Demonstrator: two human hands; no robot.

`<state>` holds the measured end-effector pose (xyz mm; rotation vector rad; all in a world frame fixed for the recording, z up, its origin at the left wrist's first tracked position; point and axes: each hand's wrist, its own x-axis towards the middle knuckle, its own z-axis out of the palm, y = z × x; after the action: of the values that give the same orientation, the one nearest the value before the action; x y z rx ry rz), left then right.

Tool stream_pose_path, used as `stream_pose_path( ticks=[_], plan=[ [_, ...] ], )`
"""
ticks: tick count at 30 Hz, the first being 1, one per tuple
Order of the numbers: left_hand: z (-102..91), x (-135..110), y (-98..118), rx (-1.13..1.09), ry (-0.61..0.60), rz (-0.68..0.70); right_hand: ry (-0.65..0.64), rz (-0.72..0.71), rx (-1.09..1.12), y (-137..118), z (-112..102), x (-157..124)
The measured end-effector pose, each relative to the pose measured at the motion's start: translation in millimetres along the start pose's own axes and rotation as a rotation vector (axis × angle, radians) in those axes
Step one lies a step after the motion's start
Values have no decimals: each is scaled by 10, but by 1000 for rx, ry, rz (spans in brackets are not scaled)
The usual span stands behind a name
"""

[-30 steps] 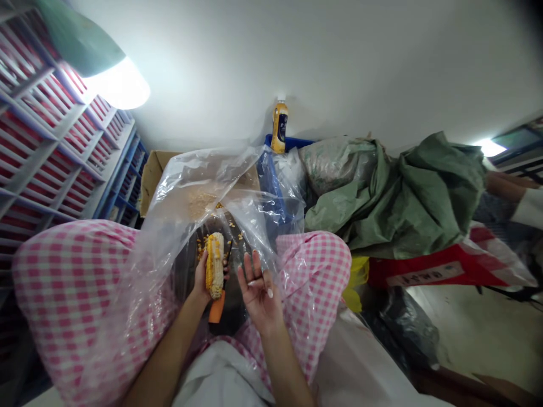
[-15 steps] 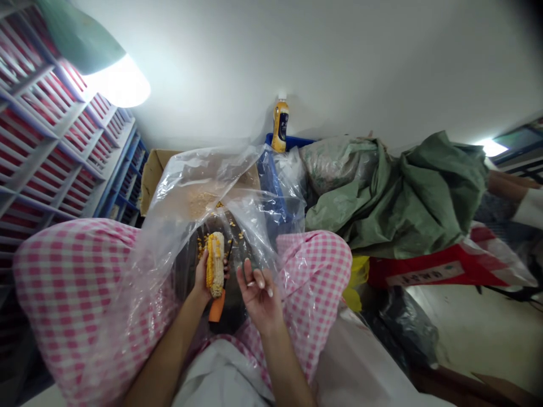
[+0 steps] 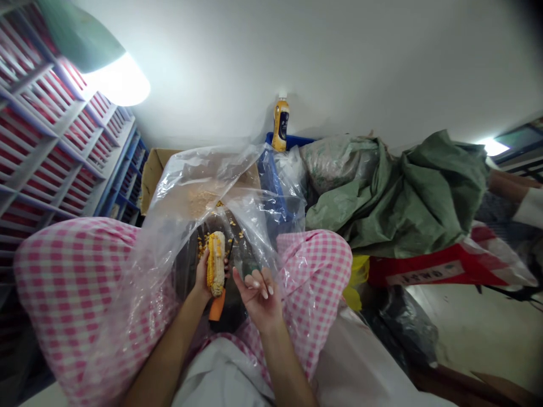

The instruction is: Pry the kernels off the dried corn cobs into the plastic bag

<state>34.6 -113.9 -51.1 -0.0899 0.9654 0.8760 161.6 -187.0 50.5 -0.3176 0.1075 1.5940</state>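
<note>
One corn cob (image 3: 216, 263) gripped by left hand (image 3: 202, 278)

plastic sheet (image 3: 199, 192): clear, glossy, crinkled | trousers (image 3: 76, 282): matt checked cloth | box (image 3: 150, 172): matt cardboard

A: Left hand (image 3: 202, 277)?
B: Forearm runs up from lower left, fingers closed in a grip, thumb side facing right.
A: Right hand (image 3: 258, 294)?
B: Palm up, fingers curled loosely inward, holding nothing, just beside the left.
</note>
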Motion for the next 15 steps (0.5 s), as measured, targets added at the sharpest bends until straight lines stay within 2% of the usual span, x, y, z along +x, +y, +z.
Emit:
stream_pose_path(
  ticks=[8, 15],
  plan=[
    [-58, 49, -31, -25, -61, 2, -52, -2, -23, 6, -19, -9],
    [-50, 23, -25, -2, -96, -38, -12, 6, -80, -19, -40, -35]
  ],
)
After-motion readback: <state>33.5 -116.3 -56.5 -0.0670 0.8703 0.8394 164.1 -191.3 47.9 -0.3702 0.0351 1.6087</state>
